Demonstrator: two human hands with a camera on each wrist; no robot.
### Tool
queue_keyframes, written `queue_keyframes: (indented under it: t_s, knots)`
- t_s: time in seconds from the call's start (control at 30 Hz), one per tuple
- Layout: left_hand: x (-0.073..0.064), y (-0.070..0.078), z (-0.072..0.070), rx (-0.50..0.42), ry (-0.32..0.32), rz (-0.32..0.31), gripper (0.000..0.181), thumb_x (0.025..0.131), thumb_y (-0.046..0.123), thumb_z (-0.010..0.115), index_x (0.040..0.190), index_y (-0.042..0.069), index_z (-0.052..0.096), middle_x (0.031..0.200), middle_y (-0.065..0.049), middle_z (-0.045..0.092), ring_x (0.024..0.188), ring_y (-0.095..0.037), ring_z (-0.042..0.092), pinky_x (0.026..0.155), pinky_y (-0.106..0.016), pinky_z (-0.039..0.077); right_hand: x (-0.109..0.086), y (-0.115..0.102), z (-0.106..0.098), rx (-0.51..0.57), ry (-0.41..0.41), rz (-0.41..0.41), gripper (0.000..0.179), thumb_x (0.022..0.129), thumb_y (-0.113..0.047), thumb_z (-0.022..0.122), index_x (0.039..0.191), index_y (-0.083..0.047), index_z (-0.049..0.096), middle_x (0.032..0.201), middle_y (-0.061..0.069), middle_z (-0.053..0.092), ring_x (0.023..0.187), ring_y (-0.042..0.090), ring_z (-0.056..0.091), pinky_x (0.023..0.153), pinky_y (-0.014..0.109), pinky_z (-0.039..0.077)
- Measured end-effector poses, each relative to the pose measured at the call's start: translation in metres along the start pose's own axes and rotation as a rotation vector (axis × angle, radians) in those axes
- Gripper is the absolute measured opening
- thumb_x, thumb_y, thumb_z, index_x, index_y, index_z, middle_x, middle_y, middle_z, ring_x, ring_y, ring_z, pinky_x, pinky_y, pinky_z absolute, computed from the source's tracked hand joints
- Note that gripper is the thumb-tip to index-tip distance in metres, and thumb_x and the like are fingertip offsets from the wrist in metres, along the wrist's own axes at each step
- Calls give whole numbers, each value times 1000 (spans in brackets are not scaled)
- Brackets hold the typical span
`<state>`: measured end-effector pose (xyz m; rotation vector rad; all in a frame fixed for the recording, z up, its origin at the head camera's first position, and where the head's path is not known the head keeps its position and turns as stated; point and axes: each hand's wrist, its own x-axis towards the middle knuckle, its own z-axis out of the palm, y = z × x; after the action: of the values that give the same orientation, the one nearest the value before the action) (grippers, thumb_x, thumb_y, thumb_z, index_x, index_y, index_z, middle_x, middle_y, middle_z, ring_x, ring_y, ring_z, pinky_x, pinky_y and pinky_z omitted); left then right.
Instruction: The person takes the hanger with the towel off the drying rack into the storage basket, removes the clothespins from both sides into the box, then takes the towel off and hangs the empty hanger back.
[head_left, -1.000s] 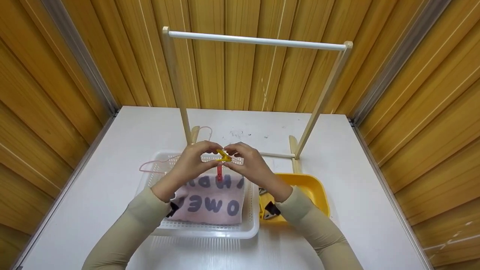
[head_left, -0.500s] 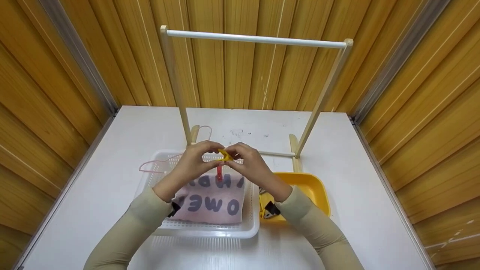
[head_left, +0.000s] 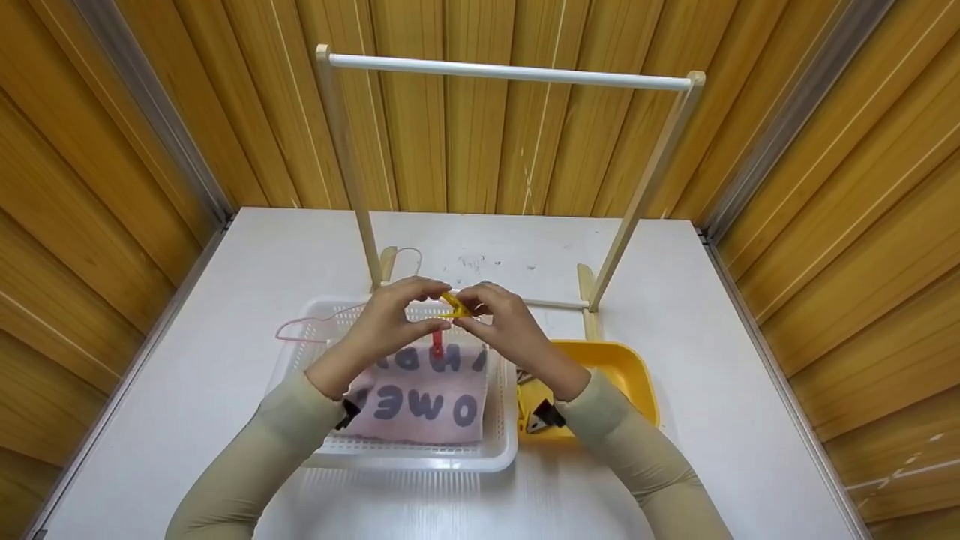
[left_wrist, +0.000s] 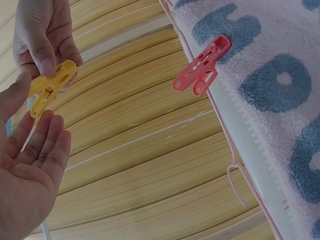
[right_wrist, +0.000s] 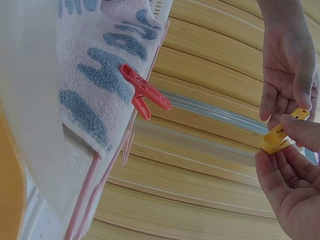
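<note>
In the head view my left hand (head_left: 390, 319) and right hand (head_left: 504, 319) meet above a white basket (head_left: 480, 459). A yellow clothespin (head_left: 454, 305) is pinched between the thumb and fingers of each hand, one at each end. The left wrist view shows the same yellow clothespin (left_wrist: 52, 88) tilted between the fingertips. Just below the hands, a red clothespin (head_left: 438, 343) grips the edge of a pink towel (head_left: 431, 412) with grey-blue letters. A pink hanger (right_wrist: 102, 175) runs along the towel's edge in the right wrist view.
A wooden rack with a white top bar (head_left: 510, 71) stands behind the basket. Right of the basket sits a yellow tray (head_left: 637, 375) with several clips, partly hidden by the right wrist. Wood-patterned walls (head_left: 480, 150) enclose the white table (head_left: 720, 330).
Both hands stay together on the yellow clothespin, which shifts slightly right and turns a little in the fingertips. The head view tilts slightly. Towel and red clothespin keep their places.
</note>
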<state>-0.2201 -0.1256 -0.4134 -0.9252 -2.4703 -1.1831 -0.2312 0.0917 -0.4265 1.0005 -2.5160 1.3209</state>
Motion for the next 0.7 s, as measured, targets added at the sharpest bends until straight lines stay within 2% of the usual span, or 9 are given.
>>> queue_keyframes:
  t_s: [0.1,0.3,0.7]
  knots:
    - [-1,-1,-1,4,2,-1,41,84,9,83,121,-2,69,120,-19,74,109,-35,70,95,-51,58,-3,3,-4,0,2,-12,26,93,-8,73,116,2,67,109,18,70,97,31,72,89,39,62]
    - [-3,-3,-4,16,3,-42,40,84,9,83,120,-1,70,118,-18,74,107,-34,70,95,-51,58,-12,15,-18,-49,8,-10,25,92,-6,74,115,3,67,107,19,70,95,32,71,86,42,63]
    - [-4,-12,-7,23,-35,-135,38,87,11,80,121,-1,70,119,-19,74,110,-37,68,98,-56,56,-47,54,-51,-128,23,68,25,89,-3,76,113,4,68,105,19,71,95,33,71,89,43,62]
